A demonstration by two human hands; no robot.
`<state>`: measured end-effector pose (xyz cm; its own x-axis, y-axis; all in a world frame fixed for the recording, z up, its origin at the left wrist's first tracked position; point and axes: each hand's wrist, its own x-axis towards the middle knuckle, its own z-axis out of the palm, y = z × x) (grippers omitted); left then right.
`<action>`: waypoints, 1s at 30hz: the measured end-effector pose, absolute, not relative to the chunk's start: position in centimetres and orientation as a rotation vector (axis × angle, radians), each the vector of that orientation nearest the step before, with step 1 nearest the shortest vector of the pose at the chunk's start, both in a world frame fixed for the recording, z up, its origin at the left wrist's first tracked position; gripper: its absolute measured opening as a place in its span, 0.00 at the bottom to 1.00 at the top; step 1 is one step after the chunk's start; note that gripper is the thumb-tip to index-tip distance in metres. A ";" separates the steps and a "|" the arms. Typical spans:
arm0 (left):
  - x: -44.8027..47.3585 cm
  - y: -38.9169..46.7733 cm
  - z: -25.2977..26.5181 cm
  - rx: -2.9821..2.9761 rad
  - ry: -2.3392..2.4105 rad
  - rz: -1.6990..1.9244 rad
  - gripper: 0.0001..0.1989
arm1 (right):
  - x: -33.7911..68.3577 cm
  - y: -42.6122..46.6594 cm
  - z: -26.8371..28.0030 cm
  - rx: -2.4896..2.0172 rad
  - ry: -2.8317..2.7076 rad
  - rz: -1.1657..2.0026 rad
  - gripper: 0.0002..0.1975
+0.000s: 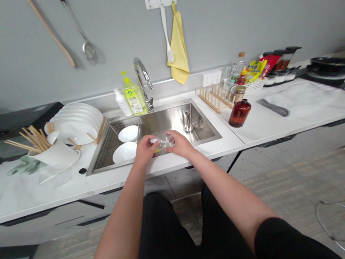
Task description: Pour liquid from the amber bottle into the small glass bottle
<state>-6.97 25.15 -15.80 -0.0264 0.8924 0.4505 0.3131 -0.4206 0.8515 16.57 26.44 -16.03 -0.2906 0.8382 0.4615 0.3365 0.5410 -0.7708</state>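
Observation:
At the near edge of the sink point(214, 134), my right hand point(179, 143) is closed around a small clear container point(168, 140), which looks like glass. My left hand point(145, 150) pinches a small white object point(154, 141) whose end points into the container; its kind is too small to make out. Both hands are close together above the basin. Two white bowls, one nearer point(125, 153) and one farther point(128, 133), sit in the left part of the sink beside my left hand. A chrome faucet point(142, 77) stands behind.
Left of the sink are a rack of white plates point(76, 118), a white holder point(55, 158) with chopsticks, and a green glove point(25, 165). Soap bottle point(133, 96) stands behind the sink. To the right are a wooden rack point(216, 99), a brown bottle point(239, 113) and black tongs point(273, 107).

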 end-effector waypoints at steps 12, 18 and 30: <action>-7.0 24.6 -15.0 1.770 1.294 1.457 0.15 | 16.6 26.3 -15.8 -0.964 -1.847 0.715 0.42; -7.1 24.6 -15.0 1.807 1.262 1.468 0.22 | 16.6 26.2 -15.8 -0.967 -1.847 0.718 0.42; -7.1 24.7 -15.0 1.827 1.253 1.478 0.26 | 16.6 26.4 -16.1 -0.958 -1.854 0.702 0.42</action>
<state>-7.14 24.67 -14.99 0.0010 0.8647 0.5024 0.3537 -0.4702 0.8086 16.64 26.45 -16.11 -0.2886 0.8401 0.4593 0.3250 0.5371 -0.7784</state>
